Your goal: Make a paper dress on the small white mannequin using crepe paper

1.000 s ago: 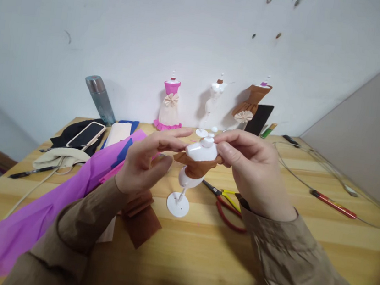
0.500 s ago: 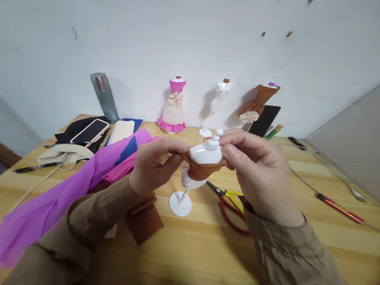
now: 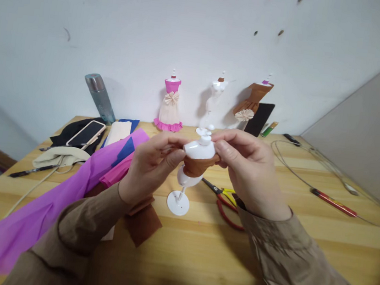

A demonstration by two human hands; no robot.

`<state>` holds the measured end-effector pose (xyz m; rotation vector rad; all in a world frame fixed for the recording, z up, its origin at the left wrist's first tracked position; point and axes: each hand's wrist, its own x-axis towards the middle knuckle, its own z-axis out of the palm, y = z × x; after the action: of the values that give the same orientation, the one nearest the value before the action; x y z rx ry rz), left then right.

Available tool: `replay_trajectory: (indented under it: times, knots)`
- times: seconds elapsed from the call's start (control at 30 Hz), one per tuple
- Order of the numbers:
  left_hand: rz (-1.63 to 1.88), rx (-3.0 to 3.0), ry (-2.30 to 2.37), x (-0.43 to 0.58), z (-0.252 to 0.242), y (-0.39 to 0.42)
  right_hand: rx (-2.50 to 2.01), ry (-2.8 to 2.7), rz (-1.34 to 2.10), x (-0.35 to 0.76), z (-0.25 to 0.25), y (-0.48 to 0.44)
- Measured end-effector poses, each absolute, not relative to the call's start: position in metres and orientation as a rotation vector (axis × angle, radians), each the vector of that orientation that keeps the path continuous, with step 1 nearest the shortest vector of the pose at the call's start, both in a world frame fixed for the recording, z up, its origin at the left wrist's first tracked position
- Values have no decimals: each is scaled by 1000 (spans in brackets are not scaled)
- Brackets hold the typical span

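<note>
A small white dress-form mannequin stands tilted on its round base between my hands. A strip of brown crepe paper wraps across its chest. My left hand is closed at the mannequin's shoulder, thumb and forefinger pinching the strip's left end, which is largely hidden. On the other side my right hand pinches the strip's right end, thumb close to the shoulder. Behind and below the right hand lie scissors with red and yellow handles. A brown crepe paper piece lies below my left wrist.
Purple crepe paper stretches across the left of the wooden table. Three dressed or bare mannequins, one in a pink dress, stand by the wall. A bottle, phone, craft knife and red-handled tool lie around.
My left thumb has risen towards the mannequin's shoulder. The brown strip lies higher and flatter across the chest. The whole view has shifted slightly.
</note>
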<state>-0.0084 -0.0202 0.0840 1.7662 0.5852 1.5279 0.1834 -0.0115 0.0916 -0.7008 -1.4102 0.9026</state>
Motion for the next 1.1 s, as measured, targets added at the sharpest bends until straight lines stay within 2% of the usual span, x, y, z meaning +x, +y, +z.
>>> replay_trajectory:
  times: [0.2,0.4,0.5,0.73,0.93,1.1]
  knots:
    - [1426,1626,577,-15,80,0,-671,-1348,1000,185,87,-8]
    - [1901,1789,732,-19,75,-1,-664,-1372,951,187,84,-4]
    - [1797,1897,653,-17,73,-9,-670,-1383,952,188,83,-5]
    - [1469,1525,407,-14,73,-6,-654,-1376,982,185,85,-8]
    - [1450,1798,424,-14,82,-1,-666,-1381,978,185,85,-8]
    - [1513,1795,475,-11,83,-3,-678,-1400,977,185,84,-9]
